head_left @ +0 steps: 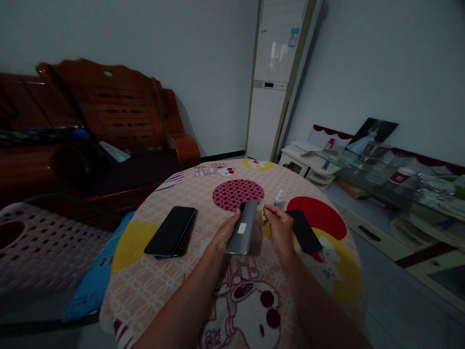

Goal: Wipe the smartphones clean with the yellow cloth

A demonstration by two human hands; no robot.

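Note:
My left hand point(225, 233) grips a grey phone point(244, 228) by its left edge, back side up, with a small white sticker on it, held just above the round table point(152, 286). My right hand point(279, 229) pinches a small yellow cloth point(264, 216) right beside the phone's right edge. A small white dropper bottle point(279, 198) stands just beyond my right hand. A black phone point(304, 231) lies flat to the right of that hand. Two stacked black phones point(171, 231) lie to the left.
The table wears a pink cartoon-print cloth with red and yellow circles. A wooden sofa point(109, 126) stands at the left, a pink plastic stool point(43, 242) at the near left. A tall white air conditioner point(274, 77) fills the corner. A cluttered glass cabinet point(392, 184) runs along the right.

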